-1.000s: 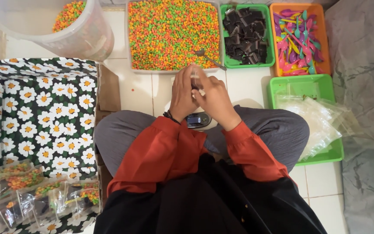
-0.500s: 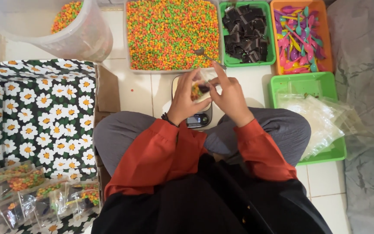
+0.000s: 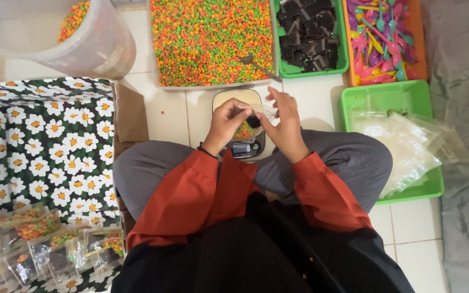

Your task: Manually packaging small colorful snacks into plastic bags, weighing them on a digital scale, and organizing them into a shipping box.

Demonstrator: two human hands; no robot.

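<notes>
- Nearest the camera, a heap of filled clear packets (image 3: 44, 247) is seen lying on a daisy-print cloth (image 3: 44, 146) at the person's left side, each packet holding coloured candy and something dark.
- A small clear bag (image 3: 248, 127) is held between both hands just above a small kitchen scale (image 3: 242, 146) that stands on the tiled floor between the knees.
- The left hand (image 3: 226, 125) is closed in a pinch on the bag's left edge; the right hand (image 3: 286, 130) grips the right edge with thumb and forefinger, the other fingers being spread loose.
- The bag is seen to hold a little orange and green candy and a dark piece near its mouth; whether the mouth is sealed cannot be told.
- The step in hand is judged to be the handling of the bag's mouth after filling; a firm, even press along the top edge would be called for, with the bag kept upright so that nothing is spilled.
- To the right, a green tray (image 3: 392, 97) is filled with empty clear bags (image 3: 403, 146).
- Farther off, a wide tray (image 3: 213, 40) is loaded with orange, green and yellow candy, and a metal spoon (image 3: 256, 64) is laid in it.
- Beside it a green basket (image 3: 310, 35) is stocked with dark wrapped pieces, and an orange basket (image 3: 384, 38) with coloured plastic spoons.
- At the far left, a clear plastic bucket (image 3: 55, 32) with some candy at its bottom is seen.
</notes>
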